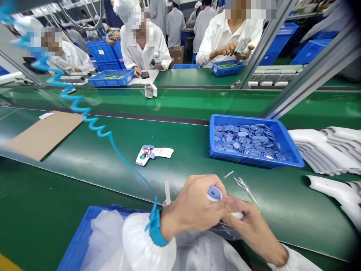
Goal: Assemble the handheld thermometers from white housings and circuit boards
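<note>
My left hand (194, 205), with a blue wrist strap (158, 226) on its wrist, is closed around a white plastic housing. A blue oval cap (214, 193) shows at the housing's end, above the fingers. My right hand (251, 222) pinches a white end of it (237, 215) beside the left fingers. The grip hides most of the housing. Beyond my hands, a white half-shell (163, 152) with coloured wires and a small green part lies on the green bench (113, 169).
A blue bin (254, 162) holds many blue oval pieces. White plastic housings (332, 150) lie at the right. Clear plastic scraps (245, 188) and cardboard (47, 135) are on the bench. A coiled blue cord (98, 130) runs to my left wrist. People work across the line.
</note>
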Tool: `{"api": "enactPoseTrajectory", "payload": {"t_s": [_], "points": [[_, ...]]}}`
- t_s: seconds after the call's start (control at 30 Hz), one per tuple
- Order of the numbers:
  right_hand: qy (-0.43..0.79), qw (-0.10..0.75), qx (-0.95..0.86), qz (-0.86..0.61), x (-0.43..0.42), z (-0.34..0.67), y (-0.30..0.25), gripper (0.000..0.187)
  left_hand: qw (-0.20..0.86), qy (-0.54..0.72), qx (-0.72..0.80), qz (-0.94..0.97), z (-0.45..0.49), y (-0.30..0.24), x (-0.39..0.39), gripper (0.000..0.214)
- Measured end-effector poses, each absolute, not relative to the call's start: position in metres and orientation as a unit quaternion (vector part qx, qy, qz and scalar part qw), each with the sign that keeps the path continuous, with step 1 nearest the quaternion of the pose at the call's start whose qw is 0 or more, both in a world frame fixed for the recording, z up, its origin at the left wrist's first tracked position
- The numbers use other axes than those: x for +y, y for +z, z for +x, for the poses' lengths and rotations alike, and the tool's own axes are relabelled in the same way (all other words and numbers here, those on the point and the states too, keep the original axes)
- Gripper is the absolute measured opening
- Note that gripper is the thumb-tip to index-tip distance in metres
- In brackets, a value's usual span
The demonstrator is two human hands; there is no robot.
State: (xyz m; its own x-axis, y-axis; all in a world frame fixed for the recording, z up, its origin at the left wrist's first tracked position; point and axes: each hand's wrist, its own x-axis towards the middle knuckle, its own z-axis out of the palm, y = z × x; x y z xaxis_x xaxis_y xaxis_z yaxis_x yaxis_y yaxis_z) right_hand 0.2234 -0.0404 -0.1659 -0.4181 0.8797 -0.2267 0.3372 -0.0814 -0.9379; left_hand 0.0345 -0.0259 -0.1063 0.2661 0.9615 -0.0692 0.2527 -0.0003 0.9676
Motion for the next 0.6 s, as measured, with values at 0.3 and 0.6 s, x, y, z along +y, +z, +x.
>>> {"api": "enactPoseTrajectory", "payload": {"t_s": [0.3,0.6], "points": [[0.446,0.179,-0.734,-0.480,-0.043,0.195,-0.157,0.041,0.458,0.313,0.581,0.596,0.018,-0.128,-0.016,0.044],[0.397,0.318,-0.589,-0.628,-0.012,0.246,-0.169,0.054,0.272,0.307,0.761,0.502,-0.095,-0.104,0.120,0.056]]}}
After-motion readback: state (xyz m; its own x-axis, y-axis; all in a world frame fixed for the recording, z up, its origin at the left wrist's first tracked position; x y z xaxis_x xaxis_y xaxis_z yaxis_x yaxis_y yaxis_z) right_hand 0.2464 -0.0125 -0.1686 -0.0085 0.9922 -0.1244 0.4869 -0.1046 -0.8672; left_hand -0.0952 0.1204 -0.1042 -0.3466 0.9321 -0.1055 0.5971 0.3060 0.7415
